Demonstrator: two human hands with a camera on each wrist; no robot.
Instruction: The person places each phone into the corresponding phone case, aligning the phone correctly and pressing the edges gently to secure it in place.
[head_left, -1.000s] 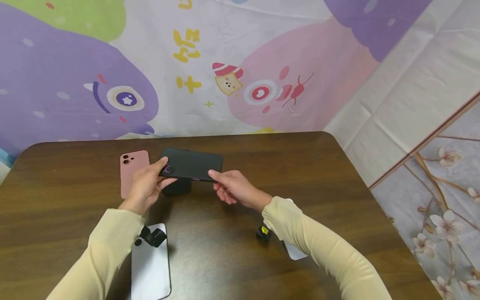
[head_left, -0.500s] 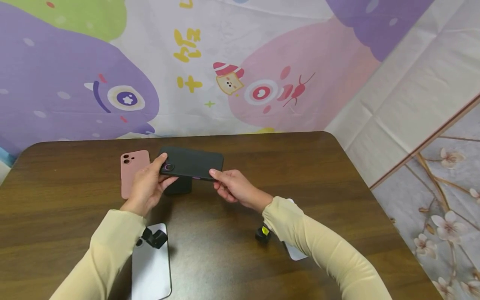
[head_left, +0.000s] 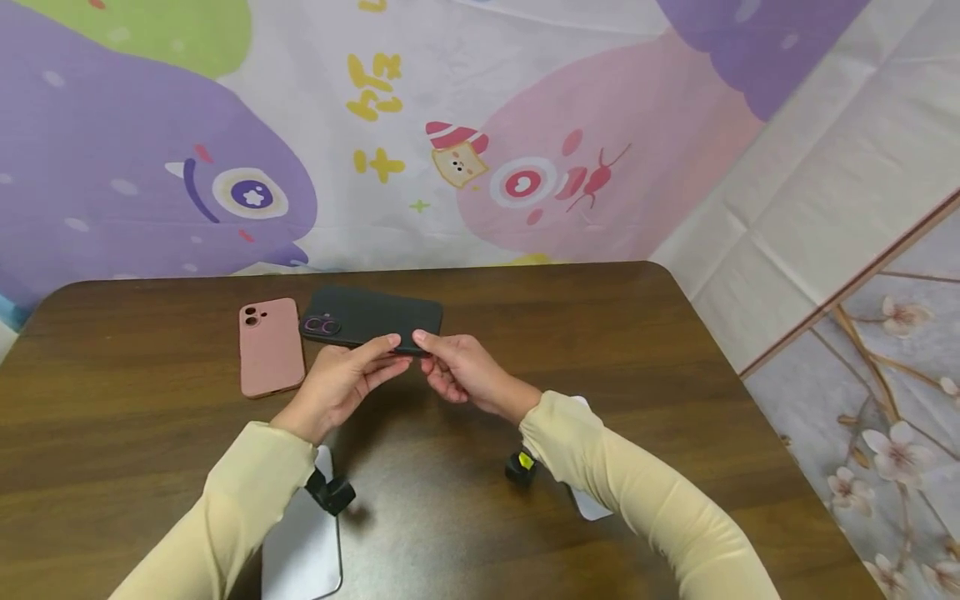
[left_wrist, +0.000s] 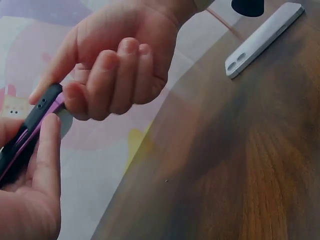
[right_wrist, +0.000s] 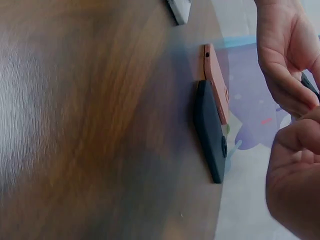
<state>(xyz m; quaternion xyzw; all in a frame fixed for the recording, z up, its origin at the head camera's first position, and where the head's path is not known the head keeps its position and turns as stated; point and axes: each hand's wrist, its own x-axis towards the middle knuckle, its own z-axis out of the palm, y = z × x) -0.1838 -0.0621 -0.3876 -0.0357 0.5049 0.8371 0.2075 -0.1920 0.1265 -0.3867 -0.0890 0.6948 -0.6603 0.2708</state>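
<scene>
A phone in a black case, with purple-ringed lenses at its left end, is held up over the back of the table. My left hand pinches its near long edge, thumb on top and fingers below. Right beside that thumb, my right hand pinches the near right corner, its other fingers curled. In the left wrist view, a purple strip shows along the black case's edge, between both hands' fingers. From the right wrist, the held phone is mostly hidden behind the hands.
A pink phone lies at the back left, with a dark phone next to it, hidden in the head view. White phones lie under the left forearm and by the right sleeve. A printed cloth hangs behind the table.
My left hand has slid right along the phone's near edge, from the lens end to beside my right hand. The lenses and the pink phone are now uncovered. My right hand has barely moved.
</scene>
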